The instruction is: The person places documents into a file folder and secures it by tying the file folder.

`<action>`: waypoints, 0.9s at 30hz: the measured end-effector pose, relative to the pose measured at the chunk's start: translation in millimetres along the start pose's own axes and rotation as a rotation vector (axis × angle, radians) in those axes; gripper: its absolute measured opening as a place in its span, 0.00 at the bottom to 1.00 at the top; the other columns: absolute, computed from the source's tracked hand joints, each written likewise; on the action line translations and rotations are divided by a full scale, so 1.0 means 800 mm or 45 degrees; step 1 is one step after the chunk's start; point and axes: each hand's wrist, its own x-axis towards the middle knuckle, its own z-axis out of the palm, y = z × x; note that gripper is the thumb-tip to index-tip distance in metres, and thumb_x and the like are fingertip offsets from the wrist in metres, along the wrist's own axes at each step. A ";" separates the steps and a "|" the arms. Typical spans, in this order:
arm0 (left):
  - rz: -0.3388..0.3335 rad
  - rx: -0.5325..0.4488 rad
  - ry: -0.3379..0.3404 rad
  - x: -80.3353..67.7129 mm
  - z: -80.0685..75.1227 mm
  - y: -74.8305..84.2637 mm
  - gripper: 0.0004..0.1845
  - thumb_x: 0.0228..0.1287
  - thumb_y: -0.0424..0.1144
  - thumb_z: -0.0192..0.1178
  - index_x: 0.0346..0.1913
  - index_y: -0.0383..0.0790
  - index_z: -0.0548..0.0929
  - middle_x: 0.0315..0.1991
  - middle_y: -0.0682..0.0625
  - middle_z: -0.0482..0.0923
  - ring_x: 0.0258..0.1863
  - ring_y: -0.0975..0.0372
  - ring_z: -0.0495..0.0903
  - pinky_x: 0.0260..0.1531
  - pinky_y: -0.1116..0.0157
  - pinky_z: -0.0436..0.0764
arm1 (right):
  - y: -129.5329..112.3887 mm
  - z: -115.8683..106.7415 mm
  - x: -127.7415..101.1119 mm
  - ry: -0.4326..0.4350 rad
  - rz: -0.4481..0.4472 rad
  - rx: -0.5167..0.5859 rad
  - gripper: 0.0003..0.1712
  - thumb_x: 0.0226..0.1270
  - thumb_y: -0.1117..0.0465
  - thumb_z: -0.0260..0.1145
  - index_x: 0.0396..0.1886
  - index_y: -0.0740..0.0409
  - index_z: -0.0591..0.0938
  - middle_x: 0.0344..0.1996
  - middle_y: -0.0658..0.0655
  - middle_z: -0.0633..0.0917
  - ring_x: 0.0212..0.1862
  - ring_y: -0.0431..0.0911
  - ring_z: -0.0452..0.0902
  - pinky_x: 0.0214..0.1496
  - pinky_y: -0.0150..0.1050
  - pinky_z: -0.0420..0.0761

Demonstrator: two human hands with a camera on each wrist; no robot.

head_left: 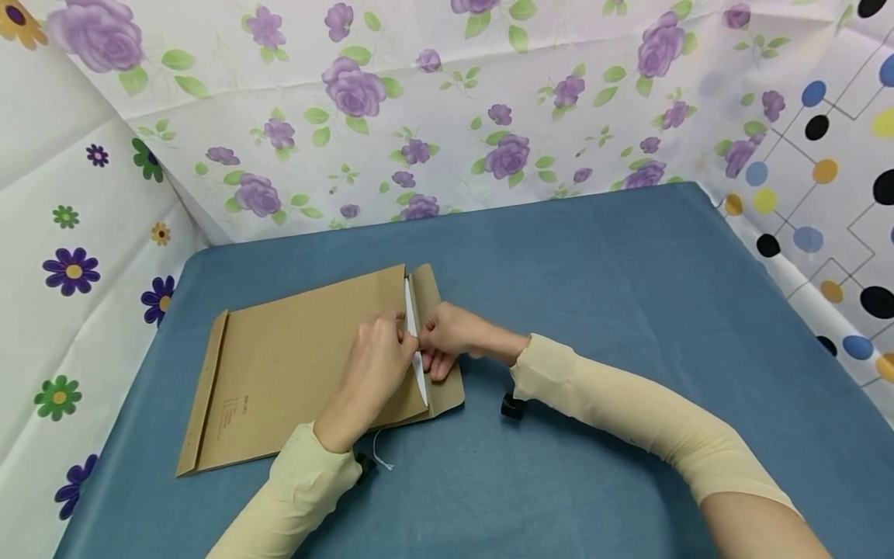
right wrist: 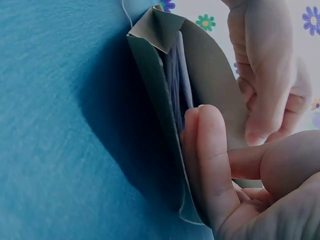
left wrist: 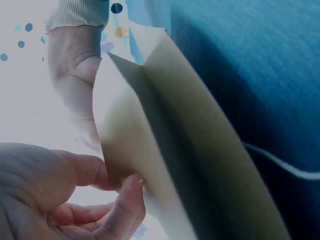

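A brown kraft envelope (head_left: 300, 365) lies flat on the blue table (head_left: 628, 310), its open end toward the right. White paper (head_left: 417, 365) shows in the mouth, beside the flap (head_left: 447, 392). My left hand (head_left: 380, 353) pinches the upper lip of the mouth between thumb and fingers. My right hand (head_left: 450, 338) has its fingers curled at the mouth, against the flap. In the left wrist view my thumb (left wrist: 122, 205) sits on the envelope's edge (left wrist: 190, 150). The right wrist view shows my fingers (right wrist: 210, 155) inside the opening next to the paper (right wrist: 180, 85), with my left hand (right wrist: 265, 75) behind.
Flower-patterned cloth walls (head_left: 419, 116) close in the table at the back and both sides. A thin white string (head_left: 382, 458) lies near my left wrist. Bare blue cloth stretches to the right and front of the envelope.
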 end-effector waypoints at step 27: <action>-0.003 0.050 -0.038 0.008 0.018 -0.010 0.18 0.63 0.25 0.59 0.55 0.22 0.82 0.23 0.47 0.75 0.16 0.60 0.73 0.16 0.65 0.70 | 0.018 -0.032 -0.016 0.382 -0.195 -0.139 0.32 0.77 0.50 0.64 0.69 0.68 0.73 0.39 0.62 0.85 0.34 0.54 0.83 0.37 0.44 0.84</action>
